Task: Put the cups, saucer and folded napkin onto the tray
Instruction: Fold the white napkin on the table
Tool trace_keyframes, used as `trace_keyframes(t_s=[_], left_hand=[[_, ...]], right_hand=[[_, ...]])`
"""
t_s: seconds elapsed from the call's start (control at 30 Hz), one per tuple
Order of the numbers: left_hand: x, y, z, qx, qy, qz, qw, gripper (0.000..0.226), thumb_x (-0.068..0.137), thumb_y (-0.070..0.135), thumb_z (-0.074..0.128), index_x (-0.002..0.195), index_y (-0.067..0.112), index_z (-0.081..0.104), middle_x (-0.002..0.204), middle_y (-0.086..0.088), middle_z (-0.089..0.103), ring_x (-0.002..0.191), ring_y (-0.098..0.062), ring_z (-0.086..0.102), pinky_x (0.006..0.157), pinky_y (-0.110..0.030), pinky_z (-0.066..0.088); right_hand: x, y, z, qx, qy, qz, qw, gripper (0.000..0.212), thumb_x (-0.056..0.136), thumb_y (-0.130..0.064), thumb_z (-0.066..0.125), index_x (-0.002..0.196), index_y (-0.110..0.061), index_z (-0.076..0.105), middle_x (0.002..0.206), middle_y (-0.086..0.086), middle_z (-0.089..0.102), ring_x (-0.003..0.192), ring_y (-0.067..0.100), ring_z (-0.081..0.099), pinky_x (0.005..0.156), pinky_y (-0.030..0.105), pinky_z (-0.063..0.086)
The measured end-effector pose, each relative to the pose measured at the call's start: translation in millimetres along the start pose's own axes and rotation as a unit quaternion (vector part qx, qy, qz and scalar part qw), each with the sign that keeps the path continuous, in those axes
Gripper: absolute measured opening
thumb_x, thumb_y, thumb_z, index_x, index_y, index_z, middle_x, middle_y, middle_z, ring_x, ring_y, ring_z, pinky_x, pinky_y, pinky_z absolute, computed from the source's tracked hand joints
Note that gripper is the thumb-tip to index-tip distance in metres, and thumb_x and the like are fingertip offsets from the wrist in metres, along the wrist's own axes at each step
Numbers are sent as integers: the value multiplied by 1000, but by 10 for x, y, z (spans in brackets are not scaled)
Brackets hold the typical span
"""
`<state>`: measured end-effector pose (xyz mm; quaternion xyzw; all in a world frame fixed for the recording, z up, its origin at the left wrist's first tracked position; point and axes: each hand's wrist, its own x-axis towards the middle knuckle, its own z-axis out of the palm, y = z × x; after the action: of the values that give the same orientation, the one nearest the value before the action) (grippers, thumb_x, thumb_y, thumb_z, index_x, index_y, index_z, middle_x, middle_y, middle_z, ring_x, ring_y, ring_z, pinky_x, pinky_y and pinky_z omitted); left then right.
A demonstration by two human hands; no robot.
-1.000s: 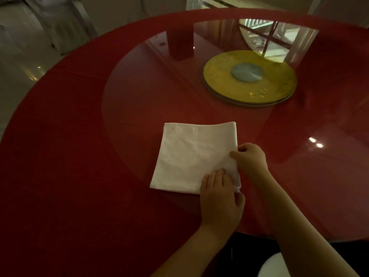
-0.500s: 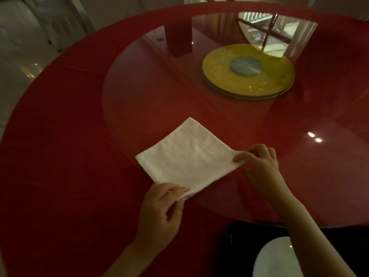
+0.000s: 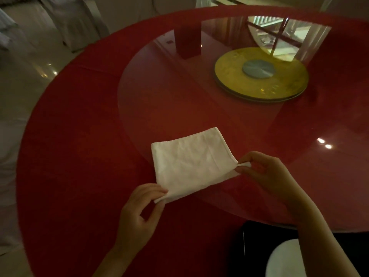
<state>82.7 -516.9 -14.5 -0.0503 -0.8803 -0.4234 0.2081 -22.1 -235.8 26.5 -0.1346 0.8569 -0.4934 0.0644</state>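
A white folded napkin (image 3: pixel 189 162) lies on the red table, partly on the glass turntable. My left hand (image 3: pixel 139 214) pinches its near left corner between thumb and fingers. My right hand (image 3: pixel 265 172) pinches its right corner, lifted slightly off the surface. A black tray (image 3: pixel 253 246) sits at the table's near edge at bottom right, with a white round dish (image 3: pixel 285 258) on it, partly hidden by my right forearm. No cups are in view.
The round table has a red cloth (image 3: pixel 79 156) and a large glass turntable (image 3: pixel 199 96). A gold disc with a grey centre (image 3: pixel 259 74) sits at its middle. Pale floor and covered chairs (image 3: pixel 69 23) lie beyond the table's left edge.
The napkin has rotated from a diamond to lying more square. My left hand shifted right along the near corner; my right hand has lifted the right corner slightly.
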Motion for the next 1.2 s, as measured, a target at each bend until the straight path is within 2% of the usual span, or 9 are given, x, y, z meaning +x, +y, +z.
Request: trace_keyframes(t_s=[0.1,0.17,0.27,0.43,0.53,0.73,0.87,1.0,1.2], left_hand=[[116,163,-91,-112,36,-123,985,14,82,29,59,91,35,68,95,21,70,96,5,62,81,-6,45],[278,211,-84,-108,63,-156,980,12,83,37,55,89,41,65,91,29,67,87,11,61,71,-1,44],[613,135,62,-79,89,-194,974,8,88,39,54,87,40,62,83,25,67,82,9,61,64,-5,45],[1077,-256,398,24,126,-269,955,22,93,23,48,98,9,64,92,-3,66,84,-15,57,68,-25,38],[1167,-383,487,82,129,-272,950,25,95,27,43,93,8,59,81,-2,62,78,-25,61,62,-29,39],[1095,-495,584,253,72,-285,922,24,97,25,32,97,10,51,88,-11,67,78,-34,63,59,-33,34],[1064,-519,615,300,54,-253,918,21,97,23,31,96,10,48,88,-12,66,73,-34,62,54,-33,30],[1123,-515,587,318,48,-212,923,20,97,24,34,97,10,48,91,-10,65,69,-30,62,53,-32,36],[1313,-487,564,317,53,-163,933,19,96,24,35,97,11,49,90,-9,63,62,-22,51,53,-30,30]], right_hand=[[-2,-114,-13,79,32,-33,996,3,75,-31,66,75,-27,66,76,-12,67,65,-2,60,57,6,44],[102,-142,37,93,76,-34,992,3,80,-27,65,77,-25,65,74,-14,65,65,-3,58,56,6,44],[386,-84,215,61,142,-6,988,10,86,-16,62,87,-26,63,86,-18,64,76,-5,59,62,7,46],[858,108,498,-8,164,69,984,19,93,-19,51,110,-16,59,111,0,63,92,8,53,71,16,38],[1047,146,617,-75,178,84,978,21,94,-21,47,112,-13,56,110,5,64,88,12,54,72,26,40],[1143,201,814,-289,167,58,941,18,95,-20,45,103,-8,56,98,10,64,71,25,62,56,31,44],[1093,265,915,-427,167,52,887,5,92,-10,53,95,-9,55,88,7,59,48,8,34,40,22,26],[1087,262,896,-402,206,76,889,6,89,-8,57,93,-3,56,85,14,58,57,17,40,46,29,35],[1060,236,824,-355,260,58,896,6,89,-3,52,93,-1,54,85,17,58,62,19,39,52,32,34]])
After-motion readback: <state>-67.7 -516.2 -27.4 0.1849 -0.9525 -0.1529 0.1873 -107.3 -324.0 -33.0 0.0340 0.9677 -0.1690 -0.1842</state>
